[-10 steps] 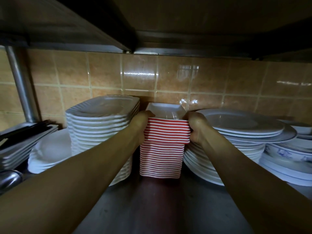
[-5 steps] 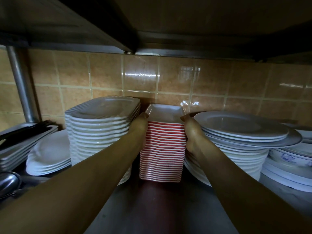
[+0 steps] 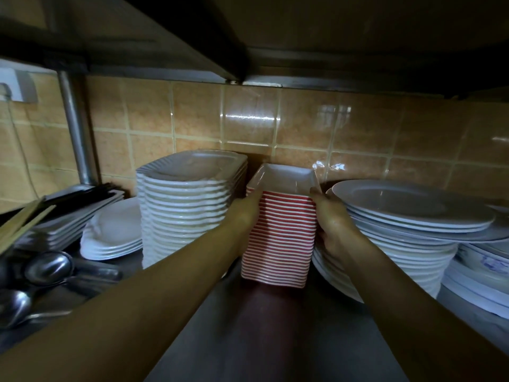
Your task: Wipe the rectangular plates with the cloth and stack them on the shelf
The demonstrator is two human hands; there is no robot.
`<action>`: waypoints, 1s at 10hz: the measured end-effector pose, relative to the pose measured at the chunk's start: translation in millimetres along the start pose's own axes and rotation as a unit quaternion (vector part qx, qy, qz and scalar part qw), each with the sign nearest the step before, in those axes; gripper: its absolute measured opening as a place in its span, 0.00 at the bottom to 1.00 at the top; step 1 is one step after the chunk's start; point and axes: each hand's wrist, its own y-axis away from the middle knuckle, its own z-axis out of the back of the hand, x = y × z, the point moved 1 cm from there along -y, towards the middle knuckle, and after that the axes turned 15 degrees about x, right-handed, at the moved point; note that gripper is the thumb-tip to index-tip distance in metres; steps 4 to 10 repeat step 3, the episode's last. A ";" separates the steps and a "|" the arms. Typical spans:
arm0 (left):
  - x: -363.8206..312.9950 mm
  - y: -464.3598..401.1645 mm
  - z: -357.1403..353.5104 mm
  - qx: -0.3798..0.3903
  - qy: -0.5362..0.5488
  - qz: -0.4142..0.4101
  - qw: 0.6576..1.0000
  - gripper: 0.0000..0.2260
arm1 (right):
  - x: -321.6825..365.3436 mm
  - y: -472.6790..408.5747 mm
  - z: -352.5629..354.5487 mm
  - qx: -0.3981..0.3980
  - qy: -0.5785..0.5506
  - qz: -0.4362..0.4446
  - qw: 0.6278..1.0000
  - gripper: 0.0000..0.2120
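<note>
Between two white crockery piles, both hands, left (image 3: 245,213) and right (image 3: 329,216), clamped curled fingers on the tall red-and-white striped stack of rectangular plates (image 3: 281,235). Uneven pressure could topple it rightward against the round white plates (image 3: 413,208).

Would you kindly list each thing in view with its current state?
Red-striped dish stack: upright on shelf, held on both sides.
Left hand: grips stack's left side.
Right hand: grips stack's right side.
White rectangular plates: stacked, untouched.
Round plates: stacked, untouched.
Spoons: lying loose.
</note>
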 end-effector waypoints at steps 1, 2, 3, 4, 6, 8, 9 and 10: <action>10.9 25.4 3.7 0.021 0.013 -0.016 1.000 0.13 | -8.4 26.1 -2.5 0.001 0.030 0.019 0.999 0.17; 22.2 55.9 12.7 0.061 0.023 -0.003 0.998 0.08 | -21.0 62.4 -4.1 -0.014 0.095 0.018 0.995 0.14; 25.9 86.1 26.8 0.051 0.007 0.006 0.999 0.09 | -25.1 97.8 -8.8 -0.060 0.111 -0.024 0.992 0.20; 25.9 86.1 26.8 0.051 0.007 0.006 0.999 0.09 | -25.1 97.8 -8.8 -0.060 0.111 -0.024 0.992 0.20; 25.9 86.1 26.8 0.051 0.007 0.006 0.999 0.09 | -25.1 97.8 -8.8 -0.060 0.111 -0.024 0.992 0.20; 25.9 86.1 26.8 0.051 0.007 0.006 0.999 0.09 | -25.1 97.8 -8.8 -0.060 0.111 -0.024 0.992 0.20; 25.9 86.1 26.8 0.051 0.007 0.006 0.999 0.09 | -25.1 97.8 -8.8 -0.060 0.111 -0.024 0.992 0.20; 25.9 86.1 26.8 0.051 0.007 0.006 0.999 0.09 | -25.1 97.8 -8.8 -0.060 0.111 -0.024 0.992 0.20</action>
